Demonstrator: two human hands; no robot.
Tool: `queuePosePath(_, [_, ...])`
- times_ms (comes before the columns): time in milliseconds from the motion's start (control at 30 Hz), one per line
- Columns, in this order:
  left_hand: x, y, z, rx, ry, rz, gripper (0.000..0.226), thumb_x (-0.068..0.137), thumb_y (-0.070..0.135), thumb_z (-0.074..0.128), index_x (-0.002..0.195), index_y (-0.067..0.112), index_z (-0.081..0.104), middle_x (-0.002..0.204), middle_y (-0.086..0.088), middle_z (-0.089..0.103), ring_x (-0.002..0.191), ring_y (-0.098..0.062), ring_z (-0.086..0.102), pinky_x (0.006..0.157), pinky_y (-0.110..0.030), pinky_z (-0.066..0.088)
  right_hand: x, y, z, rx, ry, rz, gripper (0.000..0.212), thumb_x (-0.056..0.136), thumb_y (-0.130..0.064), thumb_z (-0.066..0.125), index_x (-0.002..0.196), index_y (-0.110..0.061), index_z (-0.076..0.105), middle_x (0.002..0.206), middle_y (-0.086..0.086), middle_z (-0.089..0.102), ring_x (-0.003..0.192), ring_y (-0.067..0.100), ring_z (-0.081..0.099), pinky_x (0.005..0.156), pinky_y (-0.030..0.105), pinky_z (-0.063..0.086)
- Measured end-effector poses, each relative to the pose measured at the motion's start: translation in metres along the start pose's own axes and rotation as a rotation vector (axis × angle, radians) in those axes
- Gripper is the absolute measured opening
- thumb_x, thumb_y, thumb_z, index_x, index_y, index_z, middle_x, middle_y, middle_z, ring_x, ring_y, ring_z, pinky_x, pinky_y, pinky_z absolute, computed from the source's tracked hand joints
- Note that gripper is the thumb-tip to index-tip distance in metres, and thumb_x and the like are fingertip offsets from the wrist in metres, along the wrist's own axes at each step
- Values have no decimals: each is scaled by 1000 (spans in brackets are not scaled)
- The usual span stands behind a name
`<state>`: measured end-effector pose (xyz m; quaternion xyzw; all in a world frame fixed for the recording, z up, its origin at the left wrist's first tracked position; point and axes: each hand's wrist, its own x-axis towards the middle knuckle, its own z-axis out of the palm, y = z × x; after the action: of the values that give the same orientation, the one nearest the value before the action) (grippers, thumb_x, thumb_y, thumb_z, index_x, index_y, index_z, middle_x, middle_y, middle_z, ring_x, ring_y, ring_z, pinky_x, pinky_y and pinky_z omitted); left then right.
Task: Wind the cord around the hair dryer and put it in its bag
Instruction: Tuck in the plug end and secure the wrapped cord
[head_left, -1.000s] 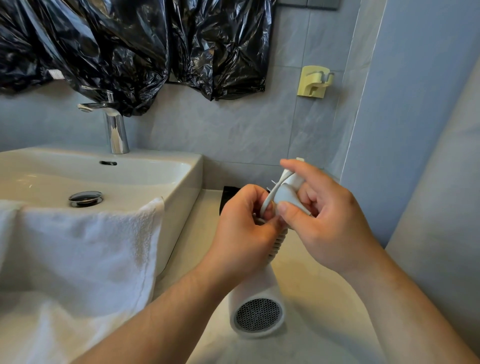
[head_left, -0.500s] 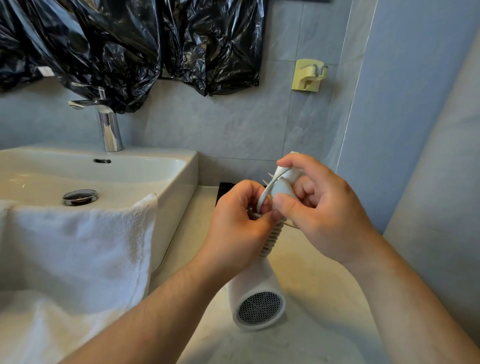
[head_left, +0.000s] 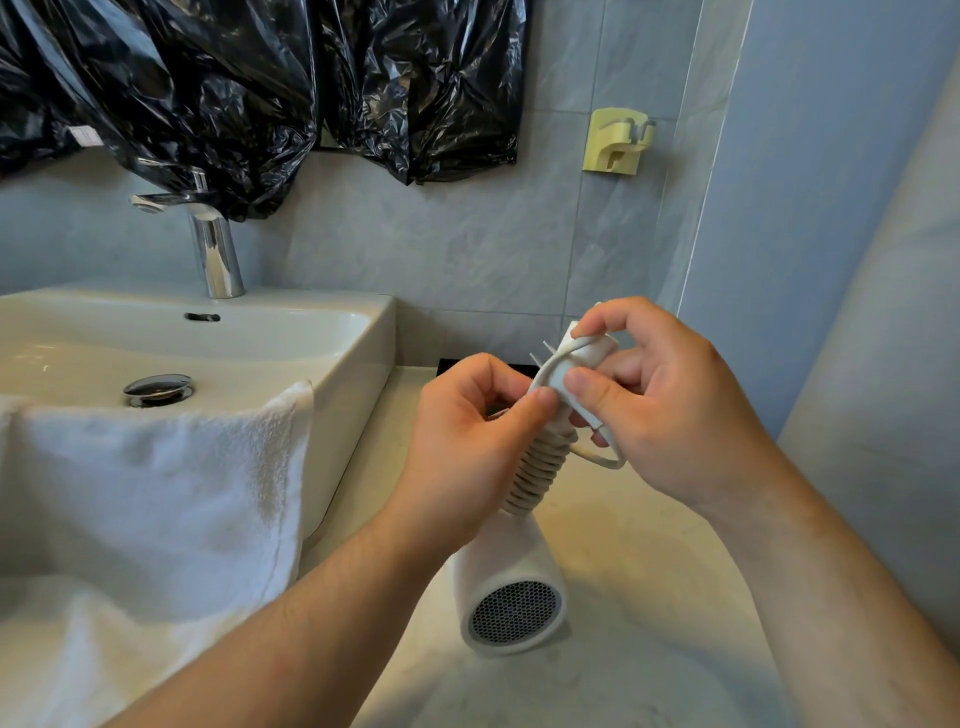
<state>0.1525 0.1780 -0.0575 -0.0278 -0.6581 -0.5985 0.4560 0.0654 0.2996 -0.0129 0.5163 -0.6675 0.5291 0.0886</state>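
A white hair dryer (head_left: 506, 582) stands on the pale counter (head_left: 649, 597), its mesh intake facing me and its handle pointing up. The white cord (head_left: 537, 467) is coiled in several tight turns around the handle. My left hand (head_left: 467, 436) pinches the cord just above the coils. My right hand (head_left: 670, 405) holds the white plug (head_left: 584, 356) at the top, its metal prongs pointing left, with a short loop of cord hanging below the fingers. A dark object (head_left: 457, 366), possibly the bag, lies at the wall behind my hands, mostly hidden.
A white basin (head_left: 353, 343) with a chrome tap (head_left: 213, 249) sits on the left, a white towel (head_left: 156, 499) draped over its front rim. Black plastic bags (head_left: 260, 88) hang on the tiled wall. A yellow wall holder (head_left: 615, 140) is mounted up right. A wall closes the right side.
The last length of cord has been drawn tighter over the plug end. Both hands stay at the handle top, with the fingers shifted slightly. The dryer has not moved.
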Motion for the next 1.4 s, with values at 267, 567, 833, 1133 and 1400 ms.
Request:
queuePosePath(267, [6,3,-3,-200,-22,-123,11,83,12,64,75,7,58,63,-1,66,57,-13,62,56,-22,48,0,1,6,-58,109,-49,16,83,-27,71,89,-30,56,61,-5,70,52,9,63,59,36,54])
queuePosePath(567, [11,5,-8,-153,-45,-211,19,85,23,57,90,6,64,85,-15,59,81,-26,54,76,-41,43,4,12,12,18,204,-33,50,71,-54,67,118,-46,52,100,-12,54,88,0,57,78,13,47])
queuePosePath(833, [12,13,-5,-156,152,-217,24,103,20,45,86,9,58,75,-6,58,76,-18,58,87,-51,54,7,10,9,334,141,195,24,68,-21,55,90,-29,54,82,6,63,70,17,54,60,32,47])
queuePosePath(1133, [18,1,-21,-20,109,-293,14,78,10,49,88,10,59,66,-1,59,60,-15,58,67,-34,54,11,23,14,385,159,320,24,68,-23,51,89,-33,51,90,8,56,75,20,53,58,31,42])
queuePosePath(1400, [11,-7,-22,267,-157,-308,24,69,19,86,76,9,65,63,2,57,57,-9,49,51,-18,42,15,38,14,408,251,351,24,64,-30,67,85,-34,54,85,2,59,81,41,63,68,45,52])
